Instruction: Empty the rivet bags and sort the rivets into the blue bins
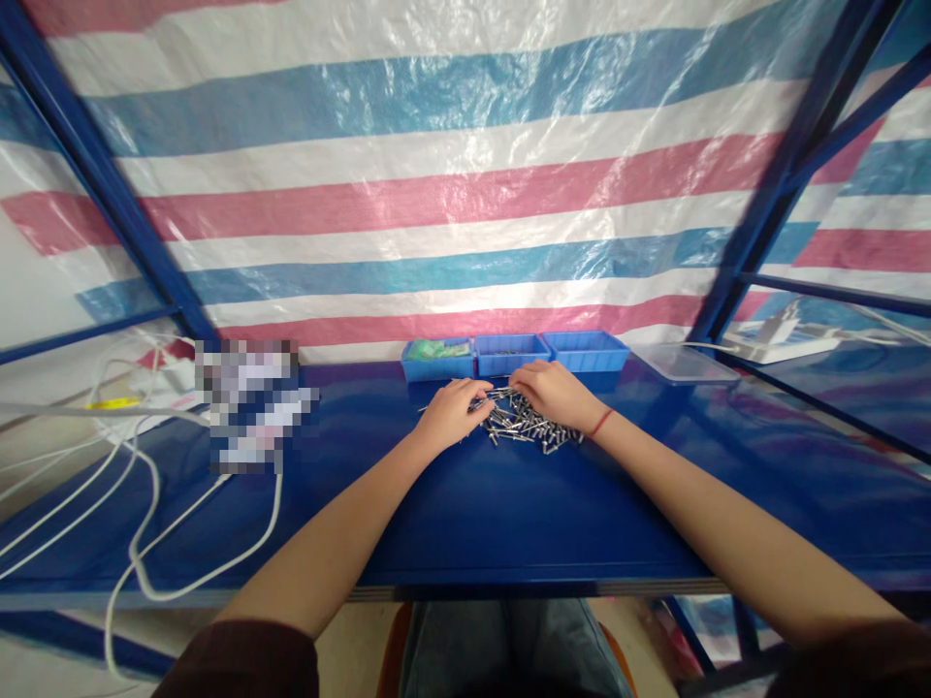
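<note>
A heap of several small metal pins lies on the blue table, towards its far side. My left hand rests at the heap's left edge with its fingers curled, pinching what looks like one thin pin. My right hand lies over the top of the heap, fingers bent down onto the pins; a red thread circles its wrist. What the right fingers hold, if anything, is hidden.
Three blue bins stand in a row behind the heap, the left one with green contents. A clear plastic tray sits at the right. White cables loop over the left table edge. A striped tarp hangs behind.
</note>
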A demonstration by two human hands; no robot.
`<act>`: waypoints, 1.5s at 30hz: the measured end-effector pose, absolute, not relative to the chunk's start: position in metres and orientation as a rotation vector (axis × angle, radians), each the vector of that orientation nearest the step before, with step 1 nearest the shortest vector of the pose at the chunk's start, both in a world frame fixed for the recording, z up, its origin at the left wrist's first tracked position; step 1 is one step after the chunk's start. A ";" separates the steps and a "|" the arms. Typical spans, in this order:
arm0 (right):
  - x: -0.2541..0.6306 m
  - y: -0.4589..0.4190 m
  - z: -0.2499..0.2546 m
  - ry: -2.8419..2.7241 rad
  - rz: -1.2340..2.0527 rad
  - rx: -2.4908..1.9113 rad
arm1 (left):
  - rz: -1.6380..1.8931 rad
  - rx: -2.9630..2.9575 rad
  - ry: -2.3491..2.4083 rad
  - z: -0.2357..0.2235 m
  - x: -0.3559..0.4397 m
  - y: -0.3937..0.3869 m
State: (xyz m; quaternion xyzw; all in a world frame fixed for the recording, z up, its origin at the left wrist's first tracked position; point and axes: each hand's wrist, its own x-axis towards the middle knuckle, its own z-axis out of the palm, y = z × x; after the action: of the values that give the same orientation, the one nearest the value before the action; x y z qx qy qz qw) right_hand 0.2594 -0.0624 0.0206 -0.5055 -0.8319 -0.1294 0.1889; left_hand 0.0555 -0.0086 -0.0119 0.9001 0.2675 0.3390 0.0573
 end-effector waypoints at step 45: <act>0.227 -0.070 0.020 -1.449 0.845 -1.004 | 1.433 2.370 0.767 0.004 0.060 -0.025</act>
State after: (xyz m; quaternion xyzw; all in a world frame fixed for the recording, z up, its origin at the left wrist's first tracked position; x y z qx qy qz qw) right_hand 0.2273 -0.0701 0.0197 -0.4256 -0.6147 0.3585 0.5590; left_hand 0.0597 -0.0246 0.0037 0.8172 0.2647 0.4943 0.1336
